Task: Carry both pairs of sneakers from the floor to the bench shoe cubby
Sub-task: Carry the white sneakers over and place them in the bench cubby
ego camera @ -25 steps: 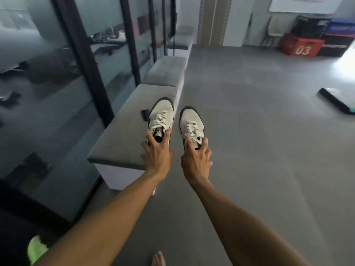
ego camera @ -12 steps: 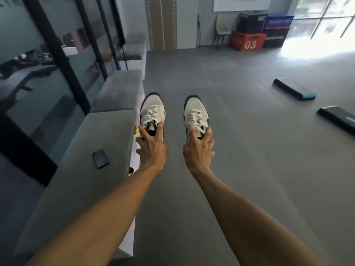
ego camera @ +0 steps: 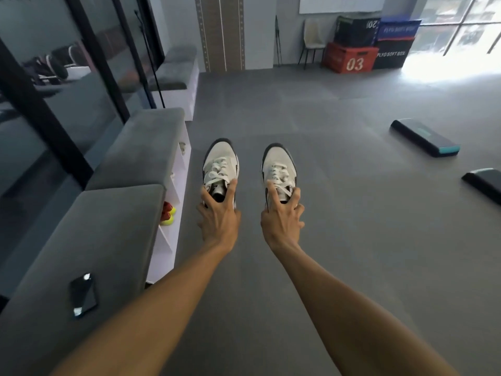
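Note:
I hold a pair of white sneakers with dark trim out in front of me, above the grey floor. My left hand (ego camera: 219, 216) grips the left sneaker (ego camera: 221, 164) at its collar. My right hand (ego camera: 280, 217) grips the right sneaker (ego camera: 279, 166) the same way. The grey-cushioned bench (ego camera: 119, 223) runs along my left, its white shoe cubby (ego camera: 173, 183) facing the floor. A red and yellow pair of sneakers (ego camera: 167, 213) sits in one cubby compartment, partly hidden by the bench top.
A black phone (ego camera: 82, 294) lies on the bench cushion near me. Glass walls with black frames stand behind the bench. Two step platforms (ego camera: 424, 141) (ego camera: 482, 181) lie on the floor at right. Stacked plyo boxes (ego camera: 352, 57) and a chair (ego camera: 313, 39) stand at the far wall.
The view has swung right and I have moved along the bench. The sneakers, earlier over the bench top, are now over the floor beside the cubby front. Both grips are unchanged.

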The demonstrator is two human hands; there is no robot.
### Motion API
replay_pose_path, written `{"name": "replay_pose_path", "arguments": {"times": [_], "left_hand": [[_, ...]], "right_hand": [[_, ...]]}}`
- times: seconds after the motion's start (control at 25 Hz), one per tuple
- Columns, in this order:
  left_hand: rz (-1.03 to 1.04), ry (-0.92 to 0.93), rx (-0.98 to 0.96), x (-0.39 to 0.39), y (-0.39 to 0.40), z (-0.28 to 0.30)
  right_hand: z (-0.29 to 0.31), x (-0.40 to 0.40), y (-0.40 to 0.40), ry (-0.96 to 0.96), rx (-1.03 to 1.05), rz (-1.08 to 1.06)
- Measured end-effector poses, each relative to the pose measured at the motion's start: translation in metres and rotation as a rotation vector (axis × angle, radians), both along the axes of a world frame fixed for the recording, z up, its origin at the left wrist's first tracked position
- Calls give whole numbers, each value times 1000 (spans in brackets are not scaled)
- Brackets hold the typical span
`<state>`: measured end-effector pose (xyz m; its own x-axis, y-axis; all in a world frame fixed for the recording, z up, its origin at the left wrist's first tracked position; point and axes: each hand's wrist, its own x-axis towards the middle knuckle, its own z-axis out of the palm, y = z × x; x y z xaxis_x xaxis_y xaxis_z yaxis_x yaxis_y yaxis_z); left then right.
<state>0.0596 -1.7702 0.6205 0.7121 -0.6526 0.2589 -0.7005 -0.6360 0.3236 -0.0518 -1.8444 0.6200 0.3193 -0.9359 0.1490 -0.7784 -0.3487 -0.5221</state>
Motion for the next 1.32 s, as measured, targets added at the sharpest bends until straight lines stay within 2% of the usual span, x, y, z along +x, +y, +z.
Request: {"name": "replay_pose_path", "arguments": {"times": [0.28, 0.64, 0.96, 1.32], "left_hand": [[-5, -2, 3, 131, -200, -4], [-92, 0, -8, 295, -468, 9], [1, 42, -38, 416, -698, 11], [31, 90, -14, 606, -938, -3]], "right_hand": [[-12, 123, -202, 69, -51, 24], [0, 273, -460, 43, -47, -15], [22, 423, -690, -7, 15, 44], [14, 610, -932, -9, 37, 41]]}}
